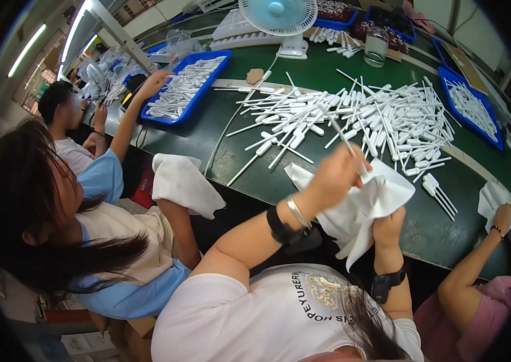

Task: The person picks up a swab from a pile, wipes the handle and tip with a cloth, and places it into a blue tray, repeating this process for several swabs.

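Observation:
My left hand (341,172), a little blurred, is closed on a slim white plastic stick (344,136) that points up and away over the table. Just below it, my right hand (389,226) grips a bunched white cloth (391,192), whose folds hang over the table's near edge and hide some fingers. Beyond my hands spreads a large loose pile of white plastic sticks (382,120), each with a wider oval part. To the right of the cloth, several of these sticks (439,196) lie side by side in a small group.
Blue trays of white sticks stand at left (222,63) and right (496,143) on the green table (237,157). A fan (293,47) and a glass jar (376,47) stand behind the pile. Co-workers sit on both sides; the left one's hand (156,81) reaches over a tray.

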